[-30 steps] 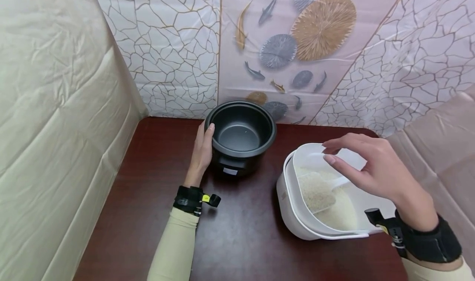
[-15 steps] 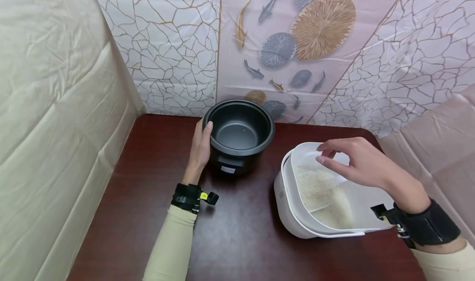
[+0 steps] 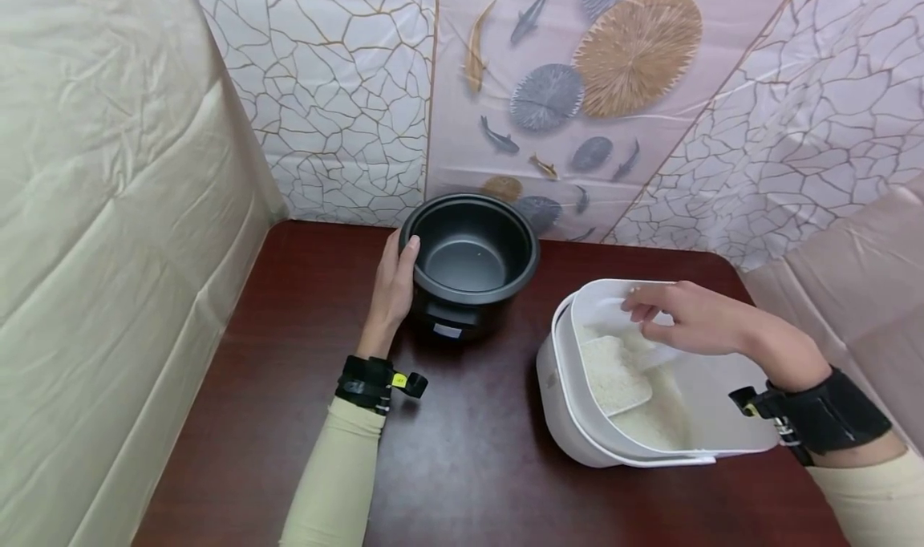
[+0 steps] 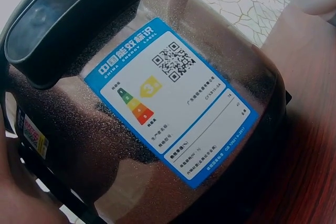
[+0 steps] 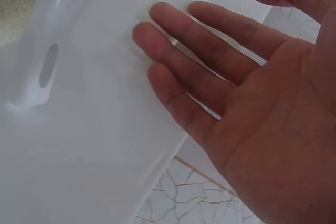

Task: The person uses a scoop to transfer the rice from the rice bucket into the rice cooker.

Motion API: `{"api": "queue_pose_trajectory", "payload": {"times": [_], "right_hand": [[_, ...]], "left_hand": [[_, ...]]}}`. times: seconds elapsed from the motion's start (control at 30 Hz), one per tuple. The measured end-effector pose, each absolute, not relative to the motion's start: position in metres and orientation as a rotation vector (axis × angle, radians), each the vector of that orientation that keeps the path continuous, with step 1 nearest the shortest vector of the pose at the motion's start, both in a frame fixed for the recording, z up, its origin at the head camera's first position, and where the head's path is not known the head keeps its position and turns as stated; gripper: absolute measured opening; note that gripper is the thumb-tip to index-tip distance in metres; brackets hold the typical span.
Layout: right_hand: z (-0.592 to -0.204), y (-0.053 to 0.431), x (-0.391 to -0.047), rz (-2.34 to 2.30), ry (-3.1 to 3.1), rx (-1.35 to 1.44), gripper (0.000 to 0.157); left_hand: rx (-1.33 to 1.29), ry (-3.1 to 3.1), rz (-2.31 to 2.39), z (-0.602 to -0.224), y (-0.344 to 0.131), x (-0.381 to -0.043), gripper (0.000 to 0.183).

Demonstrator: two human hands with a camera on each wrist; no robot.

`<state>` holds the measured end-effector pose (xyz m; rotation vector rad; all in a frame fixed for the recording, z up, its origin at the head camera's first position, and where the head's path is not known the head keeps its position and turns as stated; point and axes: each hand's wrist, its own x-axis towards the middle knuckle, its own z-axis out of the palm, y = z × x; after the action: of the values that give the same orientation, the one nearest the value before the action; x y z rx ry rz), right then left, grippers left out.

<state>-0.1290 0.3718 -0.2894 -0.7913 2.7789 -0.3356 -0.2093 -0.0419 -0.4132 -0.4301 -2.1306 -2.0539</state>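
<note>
A black rice cooker (image 3: 462, 262), lidless with its dark inside showing, stands at the back of the table. My left hand (image 3: 393, 286) holds its left side, thumb at the rim. The left wrist view shows the cooker's shiny wall with a blue and white energy label (image 4: 173, 103). To the right, a white rice bin (image 3: 559, 403) contains rice (image 3: 653, 423), with a clear scoop (image 3: 613, 374) full of rice lying in it. Above the bin hovers my right hand (image 3: 693, 314), fingers loosely extended, holding nothing. The scoop's handle (image 5: 44, 51) is apart from its fingertips in the right wrist view.
The dark red wooden table (image 3: 462, 451) carries both containers. A patterned cloth (image 3: 346, 98) with fish and leaf prints hangs behind it. Pale quilted covers (image 3: 130, 250) flank the table on the left and right. The bin's white wall rises around the rice.
My right hand has lowered toward the bin, its wrist shifting upward in view and the hand levelling out. My left hand keeps its place on the rice cooker.
</note>
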Motion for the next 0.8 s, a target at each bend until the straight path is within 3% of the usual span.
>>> {"api": "queue_pose_trajectory", "payload": {"times": [0.63,0.8], "right_hand": [[-0.321,0.400,-0.127,-0.360,2.513,-0.679,0.047],[-0.324,0.399,-0.127,-0.270,2.498,-0.641,0.038]], "left_hand": [[-0.474,-2.118,-2.041,-0.406,-0.041,-0.205,0.058],[-0.502,-2.109,-2.055,-0.409,-0.041,-0.206,0.057]]}}
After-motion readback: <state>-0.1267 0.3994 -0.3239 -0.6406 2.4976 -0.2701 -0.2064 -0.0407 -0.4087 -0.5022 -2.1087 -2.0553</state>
